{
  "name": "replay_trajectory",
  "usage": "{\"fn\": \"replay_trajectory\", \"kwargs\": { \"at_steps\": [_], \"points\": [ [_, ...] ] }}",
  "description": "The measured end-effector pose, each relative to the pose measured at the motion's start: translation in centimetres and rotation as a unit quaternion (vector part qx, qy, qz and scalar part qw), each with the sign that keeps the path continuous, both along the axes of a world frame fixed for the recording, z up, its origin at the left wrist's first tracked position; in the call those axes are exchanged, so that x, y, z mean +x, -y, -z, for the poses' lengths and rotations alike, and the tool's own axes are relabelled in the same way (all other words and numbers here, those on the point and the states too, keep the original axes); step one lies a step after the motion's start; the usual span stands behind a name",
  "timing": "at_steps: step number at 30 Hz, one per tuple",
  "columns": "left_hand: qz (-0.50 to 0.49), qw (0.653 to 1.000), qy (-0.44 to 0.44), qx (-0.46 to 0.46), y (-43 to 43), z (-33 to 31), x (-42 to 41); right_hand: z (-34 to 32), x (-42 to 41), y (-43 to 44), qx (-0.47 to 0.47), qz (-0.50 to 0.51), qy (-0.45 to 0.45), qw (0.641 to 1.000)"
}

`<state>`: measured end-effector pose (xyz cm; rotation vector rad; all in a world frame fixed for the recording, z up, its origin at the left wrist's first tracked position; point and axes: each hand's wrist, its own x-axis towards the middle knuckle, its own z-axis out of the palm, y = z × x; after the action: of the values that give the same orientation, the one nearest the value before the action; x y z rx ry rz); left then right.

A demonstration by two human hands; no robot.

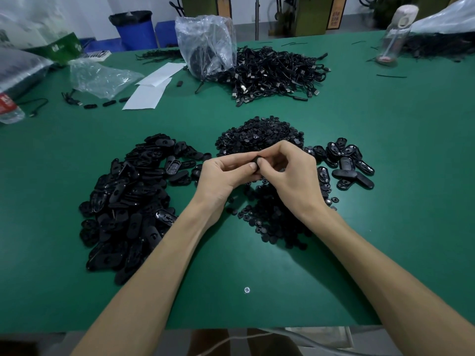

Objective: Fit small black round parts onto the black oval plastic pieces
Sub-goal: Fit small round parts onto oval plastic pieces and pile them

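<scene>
My left hand [226,173] and my right hand [290,170] meet above the middle of the green table [257,273]. Together their fingertips pinch one black oval piece [257,160], which is mostly hidden by the fingers. Whether a small round part sits on it cannot be told. A large heap of black oval pieces [131,201] lies to the left. Small black round parts [259,136] are piled just behind the hands and spread under my right wrist. A smaller group of oval pieces [344,164] lies to the right.
A tangle of black cables [277,73] and a clear plastic bag [205,44] lie at the back. White paper sheets [151,86], crumpled plastic and a bottle [10,109] are at the back left. Another clear bottle [395,34] stands at the back right. A screw head [247,290] shows near the front edge.
</scene>
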<state>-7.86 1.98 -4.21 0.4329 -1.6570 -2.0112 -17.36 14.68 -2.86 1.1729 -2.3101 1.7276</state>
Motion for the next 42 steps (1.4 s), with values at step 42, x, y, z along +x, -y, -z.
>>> {"fn": "replay_trajectory", "kwargs": {
  "at_steps": [42],
  "points": [
    [0.008,0.999,0.011,0.033,-0.16,-0.08,0.14,-0.07,0.06,-0.11,0.022,0.016,0.021,0.999]
  ]
}}
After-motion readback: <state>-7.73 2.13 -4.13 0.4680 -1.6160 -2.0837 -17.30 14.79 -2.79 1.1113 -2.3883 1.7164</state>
